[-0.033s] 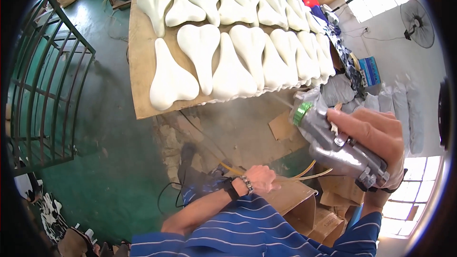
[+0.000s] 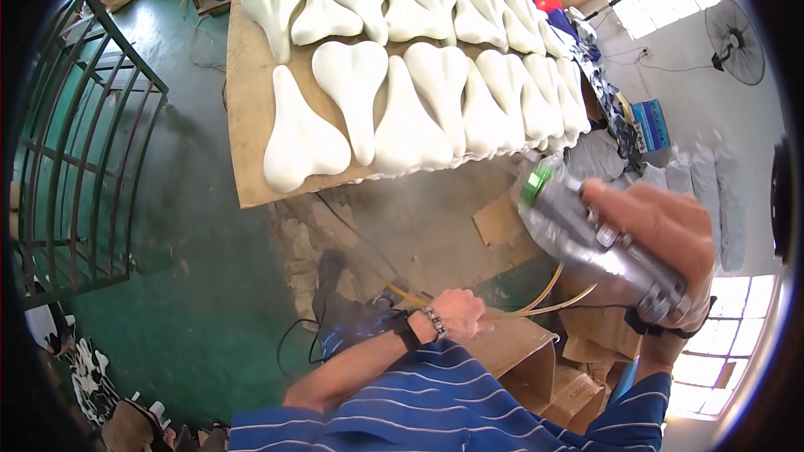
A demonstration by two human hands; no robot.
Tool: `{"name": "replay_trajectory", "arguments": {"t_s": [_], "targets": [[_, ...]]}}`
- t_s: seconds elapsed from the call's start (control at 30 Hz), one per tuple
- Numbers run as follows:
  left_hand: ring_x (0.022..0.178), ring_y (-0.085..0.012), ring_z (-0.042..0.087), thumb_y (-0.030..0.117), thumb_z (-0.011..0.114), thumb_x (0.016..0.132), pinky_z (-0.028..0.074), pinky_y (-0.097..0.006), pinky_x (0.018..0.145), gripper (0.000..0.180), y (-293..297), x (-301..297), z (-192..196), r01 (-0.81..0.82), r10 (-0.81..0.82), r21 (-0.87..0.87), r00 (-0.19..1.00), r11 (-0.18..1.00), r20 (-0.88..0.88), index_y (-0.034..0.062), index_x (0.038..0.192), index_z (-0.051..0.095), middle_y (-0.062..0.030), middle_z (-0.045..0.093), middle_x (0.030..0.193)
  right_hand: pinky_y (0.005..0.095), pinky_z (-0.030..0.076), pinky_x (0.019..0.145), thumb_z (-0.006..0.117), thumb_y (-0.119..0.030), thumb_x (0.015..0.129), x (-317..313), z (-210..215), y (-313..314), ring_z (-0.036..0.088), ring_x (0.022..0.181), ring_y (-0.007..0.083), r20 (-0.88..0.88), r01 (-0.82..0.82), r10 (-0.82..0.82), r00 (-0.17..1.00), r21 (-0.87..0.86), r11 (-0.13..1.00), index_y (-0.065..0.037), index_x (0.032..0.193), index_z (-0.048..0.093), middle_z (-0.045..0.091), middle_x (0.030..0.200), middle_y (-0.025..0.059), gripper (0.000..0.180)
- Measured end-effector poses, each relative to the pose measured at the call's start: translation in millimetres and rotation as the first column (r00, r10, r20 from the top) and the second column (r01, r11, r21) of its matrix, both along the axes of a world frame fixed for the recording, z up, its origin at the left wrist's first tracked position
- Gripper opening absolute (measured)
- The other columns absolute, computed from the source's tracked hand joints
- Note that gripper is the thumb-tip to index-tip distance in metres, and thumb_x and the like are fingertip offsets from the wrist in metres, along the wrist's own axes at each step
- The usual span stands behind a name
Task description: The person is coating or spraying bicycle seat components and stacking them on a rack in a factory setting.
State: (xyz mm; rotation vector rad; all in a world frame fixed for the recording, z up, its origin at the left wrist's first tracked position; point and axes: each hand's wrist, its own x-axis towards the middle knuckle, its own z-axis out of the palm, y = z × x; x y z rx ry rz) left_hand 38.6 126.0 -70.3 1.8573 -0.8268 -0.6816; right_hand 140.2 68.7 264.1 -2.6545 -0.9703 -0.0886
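Observation:
My right hand [image 2: 666, 230] is wrapped round a grey metal spray gun [image 2: 586, 238] with a green ring near its nozzle end. Clear plastic film partly covers the gun, which points up and left toward the table. Low in front of my body, my left hand [image 2: 456, 315] is closed round thin yellowish hoses [image 2: 536, 305] that run toward the gun. Beyond both hands, rows of white, bicycle-saddle-shaped pads [image 2: 303, 146] lie on a brown board [image 2: 251, 169], their narrow ends alternating in the front row. Neither hand touches the pads.
A green metal rack [image 2: 79, 151] stands on the left. Cardboard boxes [image 2: 515, 351] sit close by my right side. Grey wrapped bundles [image 2: 703, 192] lean along the right wall, below a fan [image 2: 734, 38]. A dark cable trails across the floor by my feet.
The spray gun and my right hand have shifted slightly right and look more blurred. Faint mist at the nozzle shows less clearly now. My left hand has stayed in place.

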Motion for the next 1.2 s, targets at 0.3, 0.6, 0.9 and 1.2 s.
{"name": "replay_trajectory", "arguments": {"t_s": [0.3,0.6,0.9,1.2], "targets": [[0.07,-0.0448,0.065,0.047,0.067,0.088,0.052,-0.051,0.065,0.051,1,-2,-5,0.006,-0.007,0.023,0.999,1.0,0.037,0.0003,0.069,0.068,-0.0237,0.066,0.07,0.0323,0.051,0.062,0.071,-0.061,0.081,-5,1,13,0.066,0.065,0.0204,0.046,-0.072,0.073,0.996,-0.026,0.997,0.001,0.115,0.074,0.067,0.074,0.0084,0.071],[0.078,-0.0434,0.069,0.048,0.07,0.086,0.055,-0.05,0.07,0.051,4,-16,-19,-0.122,0.117,-0.141,0.992,0.983,-0.045,-0.002,0.08,0.073,-0.0257,0.069,0.079,0.0281,0.047,0.049,0.078,-0.054,0.079,2,-1,27,0.064,0.055,0.0166,0.074,-0.201,0.204,0.976,-0.052,0.978,-0.001,0.122,0.07,0.067,0.071,0.0072,0.069],[0.077,-0.0431,0.069,0.047,0.071,0.086,0.056,-0.049,0.069,0.05,-4,-17,-17,0.015,-0.017,0.045,0.999,0.999,0.038,-0.0024,0.077,0.072,-0.0259,0.069,0.078,0.0259,0.046,0.047,0.084,-0.039,0.075,-20,4,4,0.066,0.055,0.0165,0.099,-0.285,0.285,0.953,-0.015,0.958,-0.001,0.116,0.073,0.065,0.065,0.0061,0.057],[0.079,-0.0432,0.069,0.049,0.069,0.087,0.056,-0.05,0.07,0.051,-10,-25,-24,-0.05,0.051,-0.006,0.995,0.999,0.087,-0.0015,0.078,0.072,-0.0266,0.069,0.08,0.0247,0.05,0.047,0.079,-0.035,0.08,-37,4,-27,0.067,0.056,0.0164,-0.092,-0.307,0.313,0.945,0.08,0.948,0.003,0.114,0.071,0.068,0.069,0.0075,0.052]]}}
